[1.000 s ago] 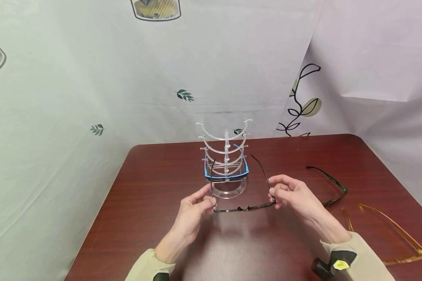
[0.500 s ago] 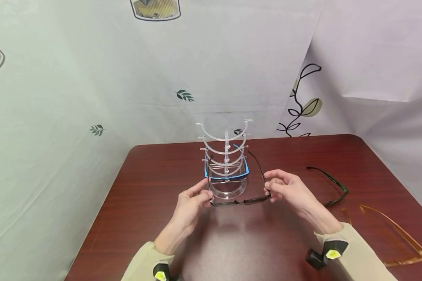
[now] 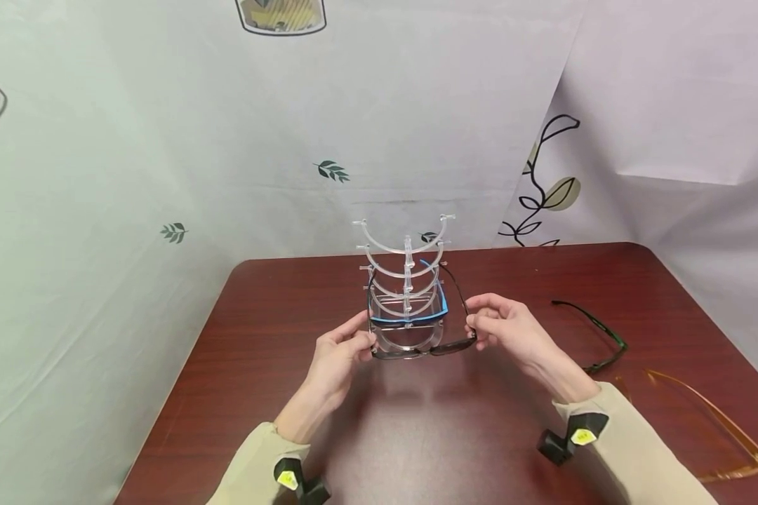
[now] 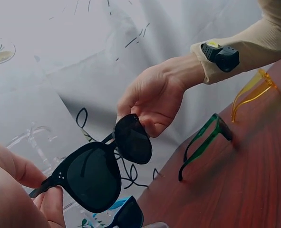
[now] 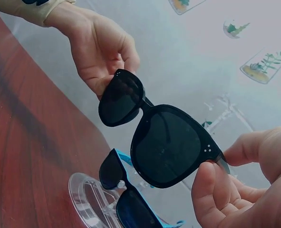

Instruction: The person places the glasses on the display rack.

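Black sunglasses (image 5: pixel 166 145) with dark lenses are held up between both hands, temples unfolded and pointing away from me. My left hand (image 3: pixel 337 356) pinches the left temple near its hinge; my right hand (image 3: pixel 508 333) pinches the right one the same way. Just behind stands a clear tiered eyeglass rack (image 3: pixel 408 263) with curved arms. Blue-framed sunglasses (image 3: pixel 445 303) sit on its lowest tier. In the head view the black temples reach either side of the rack and overlap its lower arms. The right wrist view shows the black pair above the blue one.
On the right of the dark red table (image 3: pixel 278 308) lie green-black glasses (image 3: pixel 606 333) and, nearer me, amber glasses (image 3: pixel 723 421), both with temples spread. A pale printed cloth (image 3: pixel 196 140) hangs close behind the table.
Both hands have moved the black sunglasses away from me and slightly left, toward the rack. The temples now reach alongside its arms, and the lenses tilt more into view.
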A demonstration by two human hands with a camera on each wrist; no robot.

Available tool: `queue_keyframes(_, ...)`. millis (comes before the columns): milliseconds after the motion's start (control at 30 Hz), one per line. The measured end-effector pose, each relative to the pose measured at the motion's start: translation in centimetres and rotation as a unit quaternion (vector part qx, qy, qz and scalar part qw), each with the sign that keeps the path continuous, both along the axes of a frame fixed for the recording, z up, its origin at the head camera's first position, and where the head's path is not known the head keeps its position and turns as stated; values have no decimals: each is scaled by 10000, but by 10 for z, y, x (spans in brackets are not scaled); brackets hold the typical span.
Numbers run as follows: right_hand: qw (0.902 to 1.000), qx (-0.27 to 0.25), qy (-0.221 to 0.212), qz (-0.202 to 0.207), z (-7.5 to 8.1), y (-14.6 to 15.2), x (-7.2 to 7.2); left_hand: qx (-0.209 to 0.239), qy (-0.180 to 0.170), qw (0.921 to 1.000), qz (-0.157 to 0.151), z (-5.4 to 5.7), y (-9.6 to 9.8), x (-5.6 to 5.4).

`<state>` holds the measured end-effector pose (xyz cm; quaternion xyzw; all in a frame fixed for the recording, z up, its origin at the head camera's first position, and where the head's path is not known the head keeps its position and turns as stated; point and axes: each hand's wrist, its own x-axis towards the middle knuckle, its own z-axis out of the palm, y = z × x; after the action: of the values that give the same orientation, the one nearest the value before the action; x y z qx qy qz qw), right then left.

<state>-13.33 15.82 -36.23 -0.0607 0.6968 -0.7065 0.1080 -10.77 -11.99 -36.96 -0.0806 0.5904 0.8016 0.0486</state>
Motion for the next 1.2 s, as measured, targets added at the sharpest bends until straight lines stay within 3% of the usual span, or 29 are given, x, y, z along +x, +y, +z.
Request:
queue_keyframes(533, 10000, -43, -52, -70, 4, -5, -14, 22, 2, 10000, 18, 1, -5, -18)
queue_keyframes(1200, 9995, -285, -83, -147, 4, -10, -31, 79, -50, 9999, 134, 8, -8, -33)
